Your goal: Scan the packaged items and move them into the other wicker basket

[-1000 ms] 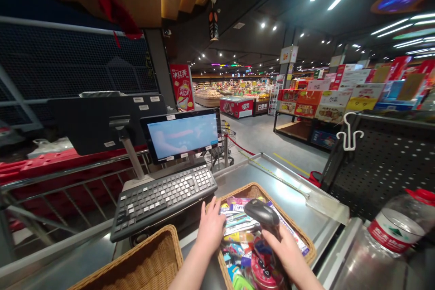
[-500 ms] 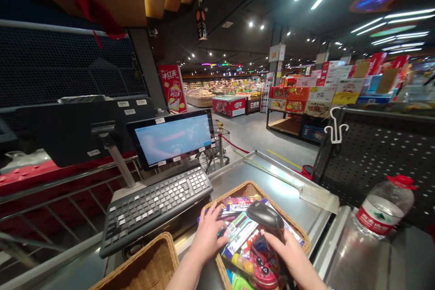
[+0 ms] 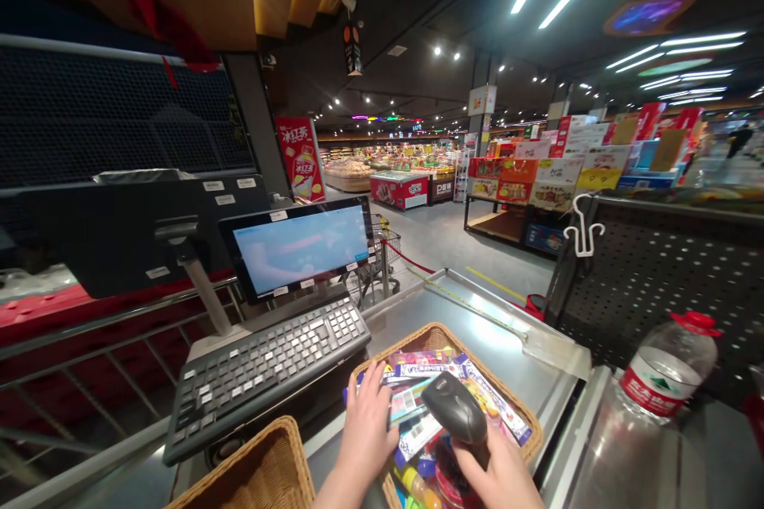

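A black barcode scanner (image 3: pixel 454 407) is gripped in my right hand (image 3: pixel 500 473), its head tilted over the packets. My left hand (image 3: pixel 365 428) lies with fingers stretched out at the left side of a wicker basket (image 3: pixel 534 439), touching the goods there; its fingertips are partly hidden. Several colourful snack packets fill the basket, among them a white-and-blue packet (image 3: pixel 418 436) below the scanner. A small yellow bottle (image 3: pixel 421 485) lies toward the near end. Beside it is a red-pink item (image 3: pixel 449 481), partly covered by my right hand.
Left of the basket sit a black keyboard (image 3: pixel 280 370) and a lit monitor (image 3: pixel 304 246). A second wicker basket (image 3: pixel 254 469) is at the near left. On the right stand a large water bottle (image 3: pixel 665 374) and a black perforated panel (image 3: pixel 668 262). A metal counter (image 3: pixel 477 318) extends behind.
The scanner in my right hand has swung slightly left and down and is turned more upright. The red-pink item is now more covered. My left hand has stayed nearly in place.
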The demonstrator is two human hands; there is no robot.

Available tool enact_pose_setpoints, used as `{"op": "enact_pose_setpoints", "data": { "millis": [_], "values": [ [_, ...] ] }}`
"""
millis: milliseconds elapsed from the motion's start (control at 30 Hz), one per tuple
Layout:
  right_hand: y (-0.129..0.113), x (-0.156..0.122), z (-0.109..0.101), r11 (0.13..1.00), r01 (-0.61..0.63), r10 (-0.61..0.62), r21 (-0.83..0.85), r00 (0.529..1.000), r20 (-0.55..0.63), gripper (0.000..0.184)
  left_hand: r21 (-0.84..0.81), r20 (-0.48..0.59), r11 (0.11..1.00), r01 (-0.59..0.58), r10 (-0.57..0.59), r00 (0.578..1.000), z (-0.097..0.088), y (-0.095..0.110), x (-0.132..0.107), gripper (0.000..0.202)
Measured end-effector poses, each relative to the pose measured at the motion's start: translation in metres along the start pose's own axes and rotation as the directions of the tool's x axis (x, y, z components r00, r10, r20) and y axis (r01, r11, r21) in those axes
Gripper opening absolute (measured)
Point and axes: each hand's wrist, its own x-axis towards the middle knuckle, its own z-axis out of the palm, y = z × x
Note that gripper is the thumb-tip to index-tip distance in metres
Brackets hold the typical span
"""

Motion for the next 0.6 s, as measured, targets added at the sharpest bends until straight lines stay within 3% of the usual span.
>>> {"op": "enact_pose_setpoints", "data": {
  "millis": [133,267,400,533,600],
  "values": [
    [-0.006,-0.002,0.005,0.997,0.056,-0.055,-0.055,0.998,0.007,0.025,0.051,-0.207,0.991,-0.127,0.135,0.969,-0.028,0.003,0.001,0.027],
    [-0.016,-0.002,0.008,0.997,0.075,-0.073,-0.035,0.995,0.065,0.023,0.11,-0.353,0.981,-0.159,0.188,0.917,-0.06,0.004,0.0,0.027],
    [-0.027,-0.001,0.016,0.994,0.111,-0.11,-0.012,0.992,0.059,0.02,0.157,-0.443,0.976,-0.15,0.206,0.873,-0.078,-0.002,-0.005,0.024],
    [-0.046,0.005,0.023,0.99,0.141,-0.14,-0.015,0.986,0.088,0.019,0.176,-0.484,0.981,-0.079,0.156,0.861,-0.089,-0.013,-0.011,0.021],
    [-0.059,0.008,0.025,0.976,0.217,-0.217,0.005,0.97,0.113,0.024,0.186,-0.494,0.982,-0.044,0.132,0.859,-0.094,-0.019,-0.014,0.02]
  ]
}}
